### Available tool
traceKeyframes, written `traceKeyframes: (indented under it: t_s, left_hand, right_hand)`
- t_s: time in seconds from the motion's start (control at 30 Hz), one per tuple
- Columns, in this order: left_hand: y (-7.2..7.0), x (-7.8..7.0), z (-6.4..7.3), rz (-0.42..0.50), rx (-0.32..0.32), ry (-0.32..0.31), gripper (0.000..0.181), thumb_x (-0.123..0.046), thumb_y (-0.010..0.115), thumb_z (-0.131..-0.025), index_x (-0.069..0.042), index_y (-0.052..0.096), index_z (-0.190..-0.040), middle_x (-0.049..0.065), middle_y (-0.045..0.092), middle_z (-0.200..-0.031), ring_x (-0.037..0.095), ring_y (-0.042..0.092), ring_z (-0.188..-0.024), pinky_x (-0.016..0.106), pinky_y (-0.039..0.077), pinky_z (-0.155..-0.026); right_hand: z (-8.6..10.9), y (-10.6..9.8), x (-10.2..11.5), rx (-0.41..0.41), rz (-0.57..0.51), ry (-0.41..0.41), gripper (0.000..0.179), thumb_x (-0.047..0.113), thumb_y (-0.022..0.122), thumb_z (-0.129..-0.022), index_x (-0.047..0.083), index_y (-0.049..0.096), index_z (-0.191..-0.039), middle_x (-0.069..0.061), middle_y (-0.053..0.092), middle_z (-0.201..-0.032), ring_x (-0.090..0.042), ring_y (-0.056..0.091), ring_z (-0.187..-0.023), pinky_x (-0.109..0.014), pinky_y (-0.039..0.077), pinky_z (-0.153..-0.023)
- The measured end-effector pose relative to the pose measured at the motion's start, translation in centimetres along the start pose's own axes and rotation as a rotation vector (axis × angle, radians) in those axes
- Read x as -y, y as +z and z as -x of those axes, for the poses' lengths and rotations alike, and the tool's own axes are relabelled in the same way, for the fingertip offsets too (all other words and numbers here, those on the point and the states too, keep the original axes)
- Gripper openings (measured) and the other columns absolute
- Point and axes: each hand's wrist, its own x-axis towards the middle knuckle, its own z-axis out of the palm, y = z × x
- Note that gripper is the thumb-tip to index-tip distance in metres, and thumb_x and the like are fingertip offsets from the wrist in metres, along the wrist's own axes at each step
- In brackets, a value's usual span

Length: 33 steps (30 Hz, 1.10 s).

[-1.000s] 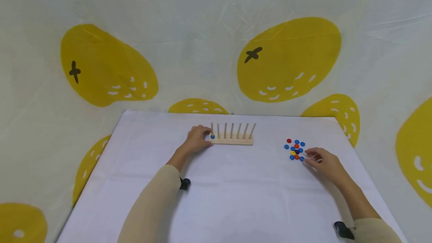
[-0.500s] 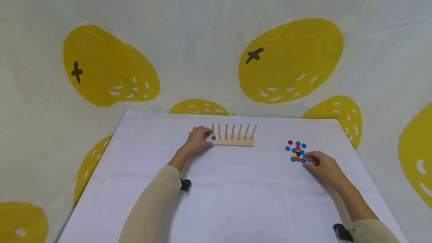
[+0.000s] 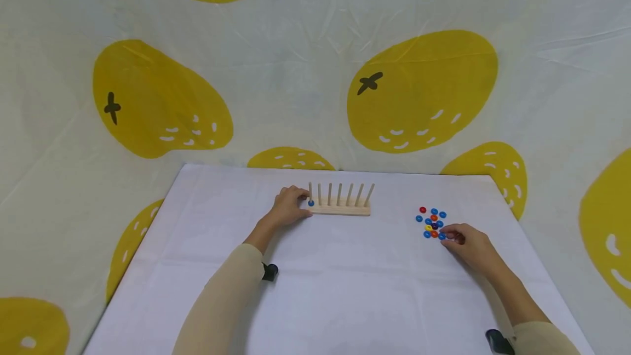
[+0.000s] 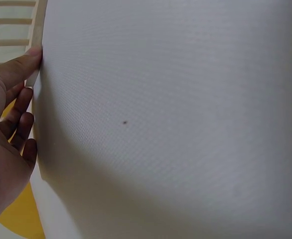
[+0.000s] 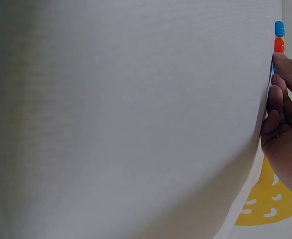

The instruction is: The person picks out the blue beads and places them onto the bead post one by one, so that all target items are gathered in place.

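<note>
My left hand [image 3: 287, 206] grips the left end of a wooden peg rack [image 3: 342, 210], thumb on its front side. A row of several upright pegs rises from the rack, and a blue bead [image 3: 311, 203] sits low on the leftmost peg. To the right, my right hand [image 3: 470, 242] has its thumb and fingertips at a blue ring bead [image 3: 441, 236], the nearest right one of a loose group. In the right wrist view the thumb pinches it against the fingers and partly hides it, next to a red-orange bead [image 5: 279, 45].
Other small ring beads lie on the white tabletop, among them a red bead [image 3: 423, 210], a yellow bead [image 3: 428, 228] and a dark bead [image 3: 435, 227]. A cloth [image 3: 296, 70] printed with yellow fruit hangs behind the table [image 3: 345, 289].
My right hand has moved slightly toward me and left, and its thumb and fingertips have come together at the blue bead. The left hand keeps its hold on the rack.
</note>
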Motion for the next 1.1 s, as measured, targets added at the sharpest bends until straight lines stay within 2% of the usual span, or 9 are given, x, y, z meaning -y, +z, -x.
traceKeyframes:
  t_s: [0.37,0.63,0.87,1.1]
  left_hand:
    - [0.3,0.6,-0.3,-0.014,-0.002,-0.003,0.059,-0.029,0.088,-0.083,-0.011,0.067,-0.135,0.006,0.064,-0.128,0.028,0.051,-0.123,0.049,0.037,-0.11]
    - [0.2,0.2,-0.3,-0.005,0.003,-0.006,0.057,-0.028,0.088,-0.083,-0.011,0.067,-0.134,0.006,0.065,-0.127,0.027,0.051,-0.122,0.049,0.038,-0.109]
    - [0.1,0.1,-0.3,0.001,0.01,-0.011,0.057,-0.028,0.087,-0.084,-0.011,0.067,-0.135,0.007,0.064,-0.127,0.028,0.051,-0.123,0.049,0.038,-0.11]
    - [-0.1,0.0,-0.1,-0.007,0.018,-0.017,0.058,-0.028,0.087,-0.085,-0.01,0.066,-0.136,0.007,0.064,-0.128,0.028,0.051,-0.124,0.049,0.038,-0.111]
  right_hand:
    - [0.0,0.1,0.3,-0.014,0.022,-0.003,0.033,0.023,0.076,-0.095,0.008,0.069,-0.123,-0.008,0.067,-0.105,-0.024,0.056,-0.095,-0.015,0.047,-0.072]
    - [0.3,-0.4,0.7,-0.015,0.029,-0.004,0.031,0.022,0.075,-0.095,0.007,0.068,-0.122,-0.007,0.066,-0.101,-0.023,0.056,-0.093,-0.015,0.048,-0.071]
    - [0.4,-1.1,1.0,-0.007,0.025,0.013,0.032,0.024,0.074,-0.096,0.007,0.067,-0.122,-0.009,0.068,-0.103,-0.025,0.059,-0.094,-0.022,0.052,-0.075]
    - [0.3,-2.0,1.8,-0.041,0.035,-0.034,0.032,0.022,0.075,-0.096,0.007,0.067,-0.122,-0.009,0.069,-0.104,-0.025,0.059,-0.093,-0.013,0.048,-0.072]
